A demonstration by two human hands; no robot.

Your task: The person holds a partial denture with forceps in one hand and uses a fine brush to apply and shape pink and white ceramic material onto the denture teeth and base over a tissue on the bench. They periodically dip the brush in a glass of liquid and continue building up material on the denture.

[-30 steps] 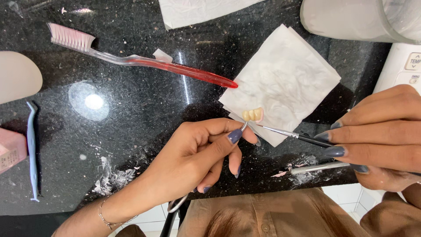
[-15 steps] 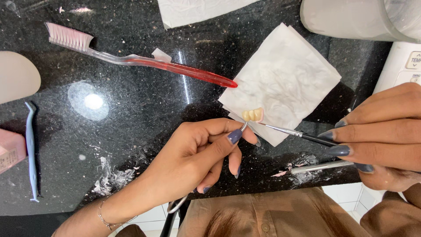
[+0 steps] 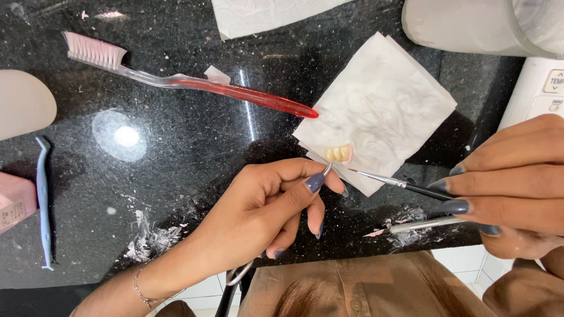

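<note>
Head view: your left hand (image 3: 264, 211) clamps forceps (image 3: 326, 170) on tooth bridge (image 3: 339, 154) over tissue (image 3: 382, 111); right hand (image 3: 511, 182) pinches brush (image 3: 399, 184), steadying for fine work.

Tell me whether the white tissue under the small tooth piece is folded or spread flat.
Folded: the white tissue lies flat, with layered edges showing at its lower corner beside the tooth piece.

Your black speckled desk (image 3: 194, 170) carries 1 red toothbrush (image 3: 188, 82), 2 white tissues (image 3: 382, 111), a pale blue pick (image 3: 42, 199) and white crumbs (image 3: 150, 240).
</note>
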